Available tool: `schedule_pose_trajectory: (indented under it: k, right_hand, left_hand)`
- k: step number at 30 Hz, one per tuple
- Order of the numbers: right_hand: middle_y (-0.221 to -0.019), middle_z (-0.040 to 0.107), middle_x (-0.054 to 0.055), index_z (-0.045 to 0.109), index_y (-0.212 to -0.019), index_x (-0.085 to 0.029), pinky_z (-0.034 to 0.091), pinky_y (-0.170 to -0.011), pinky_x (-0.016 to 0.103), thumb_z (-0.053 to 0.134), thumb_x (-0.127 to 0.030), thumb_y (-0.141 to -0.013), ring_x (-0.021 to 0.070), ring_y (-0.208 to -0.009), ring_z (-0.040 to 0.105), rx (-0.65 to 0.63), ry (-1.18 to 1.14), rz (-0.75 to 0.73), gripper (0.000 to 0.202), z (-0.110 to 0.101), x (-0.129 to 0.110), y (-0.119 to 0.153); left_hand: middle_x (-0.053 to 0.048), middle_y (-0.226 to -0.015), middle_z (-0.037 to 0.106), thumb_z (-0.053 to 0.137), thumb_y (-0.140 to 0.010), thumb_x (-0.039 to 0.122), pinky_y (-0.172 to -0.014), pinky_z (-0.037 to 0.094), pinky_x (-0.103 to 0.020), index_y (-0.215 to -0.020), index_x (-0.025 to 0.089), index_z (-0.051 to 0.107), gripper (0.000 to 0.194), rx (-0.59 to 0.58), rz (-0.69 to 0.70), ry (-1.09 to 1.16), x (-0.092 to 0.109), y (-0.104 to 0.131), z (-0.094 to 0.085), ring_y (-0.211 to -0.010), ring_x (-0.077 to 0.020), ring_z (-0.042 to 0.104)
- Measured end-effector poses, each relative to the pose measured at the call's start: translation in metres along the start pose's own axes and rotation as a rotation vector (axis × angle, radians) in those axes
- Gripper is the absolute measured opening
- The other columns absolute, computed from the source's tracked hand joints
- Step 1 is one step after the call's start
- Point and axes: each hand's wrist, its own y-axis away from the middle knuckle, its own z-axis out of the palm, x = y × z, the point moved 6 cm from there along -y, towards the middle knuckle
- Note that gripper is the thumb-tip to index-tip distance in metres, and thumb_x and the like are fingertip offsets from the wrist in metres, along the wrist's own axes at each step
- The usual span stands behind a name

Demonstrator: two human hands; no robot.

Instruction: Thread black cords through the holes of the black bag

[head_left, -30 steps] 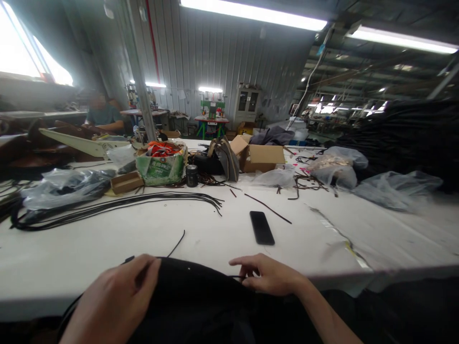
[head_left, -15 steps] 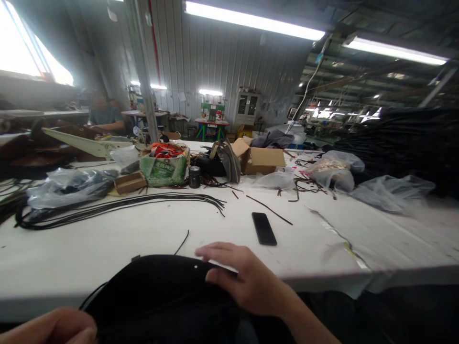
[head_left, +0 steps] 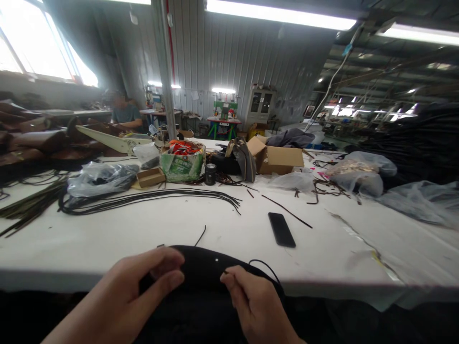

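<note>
The left hand [head_left: 131, 286], low in the corner before, is now up by the black piece [head_left: 201, 286], thumb and fingers parted; the right hand [head_left: 254, 297], loose then, pinches what looks like the black cord [head_left: 260, 261]; the piece overlaps the white table [head_left: 150, 234]

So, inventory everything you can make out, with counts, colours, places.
Table: one, white, foreground
Black piece: one, black, table's near edge
Looped cord: one, black, black piece's edge
Phone: one, black, table's middle
Cord bundle: one, black, table's left
Brown strips: several, brown, table's right
Plastic bags: several, clear, both sides
Sack: one, green, table's back
Jar: one, black, beside sack
Open box: one, brown, beside sack
Carton: one, brown, beyond phone
Bag: one, grey, beside carton
Dark heap: one, black, far right
Co-worker: one, greenish top, far left
Left hand: one, black piece's left
Right hand: one, black piece's right
</note>
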Motion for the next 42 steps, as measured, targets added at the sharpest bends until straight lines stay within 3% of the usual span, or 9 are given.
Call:
schedule_pose_trajectory:
  k: [2, 5, 8, 12, 15, 19, 25, 39, 42]
  right_hand:
    - [-0.088, 0.064, 0.003, 0.067, -0.093, -0.018, 0.030, -0.073, 0.030, 0.032, -0.059, -0.113, 0.0123, -0.077, 0.055, 0.074, 0.245, 0.132, 0.057, -0.004, 0.020, -0.006]
    - [-0.091, 0.066, 0.003, 0.067, -0.091, -0.022, 0.023, -0.075, 0.035, 0.022, -0.060, -0.108, 0.0151, -0.080, 0.057, 0.047, 0.478, 0.268, 0.061, 0.004, 0.042, -0.010]
    - [-0.094, 0.067, 0.003, 0.069, -0.093, -0.024, 0.021, -0.075, 0.037, 0.018, -0.059, -0.107, 0.0175, -0.084, 0.062, 0.069, 0.550, 0.294, 0.063, 0.015, 0.049, -0.009]
    - [-0.097, 0.070, 0.002, 0.074, -0.098, -0.027, 0.023, -0.076, 0.037, 0.025, -0.057, -0.108, 0.0194, -0.087, 0.064, 0.142, 0.514, 0.255, 0.059, 0.019, 0.045, -0.010]
    - [-0.102, 0.070, 0.001, 0.075, -0.101, -0.028, 0.023, -0.077, 0.037, 0.026, -0.055, -0.110, 0.0200, -0.091, 0.065, 0.094, 0.517, 0.258, 0.056, 0.023, 0.042, -0.015]
    - [-0.109, 0.071, -0.002, 0.073, -0.105, -0.027, 0.022, -0.079, 0.037, 0.038, -0.039, -0.115, 0.0204, -0.102, 0.066, -0.024, 0.625, 0.362, 0.039, 0.027, 0.039, -0.021]
    - [-0.113, 0.071, 0.002, 0.075, -0.108, -0.025, 0.012, -0.075, 0.036, 0.046, -0.034, -0.117, 0.0261, -0.108, 0.067, -0.108, 0.702, 0.460, 0.032, 0.027, 0.028, -0.023]
    - [-0.109, 0.071, 0.003, 0.075, -0.107, -0.025, 0.016, -0.076, 0.036, 0.043, -0.036, -0.117, 0.0266, -0.106, 0.068, -0.084, 0.729, 0.465, 0.035, 0.031, 0.030, -0.025]
    - [-0.110, 0.071, 0.001, 0.074, -0.108, -0.027, 0.019, -0.076, 0.036, 0.042, -0.035, -0.116, 0.0258, -0.105, 0.068, -0.092, 0.727, 0.429, 0.034, 0.036, 0.033, -0.028]
  left_hand:
    - [0.003, -0.133, 0.071, 0.061, -0.101, 0.043, -0.115, 0.047, -0.030, -0.137, 0.035, 0.072, 0.038, -0.078, 0.155, -0.101, 0.024, -0.033, 0.013, -0.126, -0.0175, 0.065]
    - [-0.004, -0.152, 0.061, 0.062, -0.100, 0.026, -0.123, 0.042, -0.046, -0.149, 0.027, 0.065, 0.049, -0.274, 0.253, -0.343, 0.047, -0.068, 0.045, -0.139, -0.0262, 0.057]
    - [-0.011, -0.139, 0.067, 0.063, -0.099, 0.020, -0.119, 0.047, -0.053, -0.137, 0.015, 0.068, 0.039, -0.439, 0.298, -0.504, 0.060, -0.084, 0.072, -0.133, -0.0330, 0.062]
    - [-0.016, -0.125, 0.073, 0.060, -0.098, 0.020, -0.108, 0.057, -0.058, -0.122, 0.011, 0.072, 0.028, -0.596, 0.289, -0.575, 0.061, -0.090, 0.092, -0.123, -0.0416, 0.069]
    - [-0.017, -0.117, 0.075, 0.059, -0.095, 0.017, -0.101, 0.061, -0.059, -0.114, 0.011, 0.074, 0.026, -0.600, 0.282, -0.574, 0.057, -0.095, 0.096, -0.115, -0.0441, 0.072]
    - [-0.016, -0.115, 0.076, 0.057, -0.095, 0.017, -0.098, 0.062, -0.055, -0.110, 0.015, 0.075, 0.024, -0.565, 0.295, -0.543, 0.054, -0.099, 0.096, -0.114, -0.0424, 0.073]
    - [-0.015, -0.119, 0.076, 0.057, -0.092, 0.015, -0.101, 0.061, -0.056, -0.119, 0.018, 0.078, 0.035, -0.546, 0.263, -0.503, 0.050, -0.100, 0.097, -0.117, -0.0431, 0.072]
    - [-0.017, -0.130, 0.074, 0.058, -0.089, 0.013, -0.109, 0.056, -0.057, -0.135, 0.017, 0.078, 0.051, -0.499, 0.226, -0.419, 0.051, -0.098, 0.096, -0.126, -0.0434, 0.069]
    - [-0.013, -0.128, 0.076, 0.061, -0.092, 0.019, -0.109, 0.057, -0.046, -0.136, 0.020, 0.078, 0.047, -0.508, 0.212, -0.326, 0.049, -0.097, 0.093, -0.124, -0.0354, 0.071]
